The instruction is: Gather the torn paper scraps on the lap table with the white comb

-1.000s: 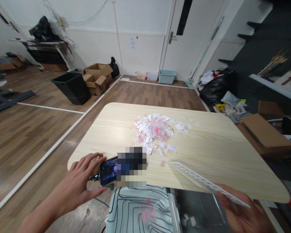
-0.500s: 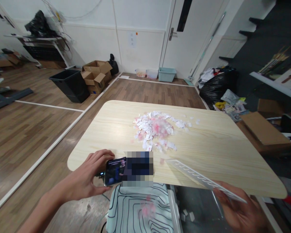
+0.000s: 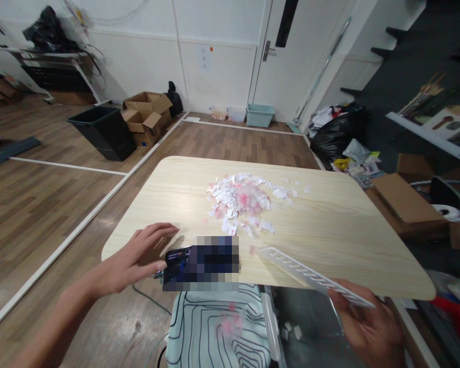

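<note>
My left hand (image 3: 143,255) is open at the table's front left, its thumb close beside a phone (image 3: 176,261). Whether the thumb touches it, I cannot tell. The phone lies screen up near the table's front edge, much of it covered by a pixelated patch. My right hand (image 3: 371,319) grips one end of a slotted white plastic strip (image 3: 310,275), which slants left over the front edge. Beyond both hands, a pile of torn white and pink paper scraps (image 3: 230,202) lies on the wooden table (image 3: 329,220).
Below the table edge are a pale blue cloth with black lines (image 3: 210,322) and a clear plastic bin (image 3: 310,342) with a few white bits. Cardboard boxes (image 3: 410,197) stand at the right. A black trash bin (image 3: 107,135) stands on the floor at the left.
My left hand has let go of the phone and shifted slightly up and left, its fingers spreading. My right hand still holds the strip. The whole view has shifted a little.
</note>
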`<state>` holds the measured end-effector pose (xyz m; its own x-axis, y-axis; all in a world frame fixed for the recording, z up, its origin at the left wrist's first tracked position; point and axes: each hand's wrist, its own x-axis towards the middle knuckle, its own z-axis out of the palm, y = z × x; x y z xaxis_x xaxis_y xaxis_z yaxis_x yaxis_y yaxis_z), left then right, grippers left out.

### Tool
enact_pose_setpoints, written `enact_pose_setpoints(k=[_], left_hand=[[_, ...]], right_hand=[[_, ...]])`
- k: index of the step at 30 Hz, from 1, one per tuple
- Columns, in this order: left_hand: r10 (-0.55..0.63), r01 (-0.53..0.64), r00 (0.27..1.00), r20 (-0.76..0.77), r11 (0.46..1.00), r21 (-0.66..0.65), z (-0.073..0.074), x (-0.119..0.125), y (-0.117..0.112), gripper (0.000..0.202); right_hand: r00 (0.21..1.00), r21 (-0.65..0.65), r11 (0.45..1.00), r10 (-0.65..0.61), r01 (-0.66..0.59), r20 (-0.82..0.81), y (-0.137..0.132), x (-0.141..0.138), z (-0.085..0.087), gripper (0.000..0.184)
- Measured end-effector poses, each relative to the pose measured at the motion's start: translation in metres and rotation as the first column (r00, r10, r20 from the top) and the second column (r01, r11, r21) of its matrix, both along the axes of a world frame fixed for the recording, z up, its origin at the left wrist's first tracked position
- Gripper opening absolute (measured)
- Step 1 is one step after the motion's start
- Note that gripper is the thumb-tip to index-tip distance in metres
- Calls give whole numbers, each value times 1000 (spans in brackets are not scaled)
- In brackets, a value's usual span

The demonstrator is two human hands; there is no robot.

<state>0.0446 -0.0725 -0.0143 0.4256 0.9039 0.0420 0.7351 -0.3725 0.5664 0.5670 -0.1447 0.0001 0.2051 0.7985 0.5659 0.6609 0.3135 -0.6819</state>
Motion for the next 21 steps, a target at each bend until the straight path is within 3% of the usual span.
enact_pose_setpoints(k=[3, 6, 10, 13, 16, 19, 21], left_hand=[[172, -174, 979, 111, 985, 10, 13, 0, 41, 62], [339, -347, 917, 210, 938, 1, 23, 0, 96, 66], [550, -571, 769, 324, 820, -36, 29, 2, 165, 43], [663, -680, 656, 361, 727, -98, 32, 11, 194, 30], [685, -697, 673, 278, 713, -70, 36, 22, 204, 43], [654, -669, 733, 187, 743, 22, 37, 24, 214, 59], [595, -607, 792, 136, 791, 78, 33, 17, 228, 61]], right_hand=[[998, -31, 999, 40, -39, 38, 0, 13, 2, 32], [982, -16, 990, 138, -137, 131, 2, 27, 6, 19], [952, -7, 985, 170, -174, 256, 5, 30, 11, 11], [930, -29, 978, 206, -207, 303, 4, 27, 14, 16], [925, -53, 970, 241, -236, 292, 2, 27, 18, 18], [937, -65, 971, 239, -230, 253, -3, 28, 21, 16], [946, -74, 972, 233, -222, 224, -7, 27, 23, 15]])
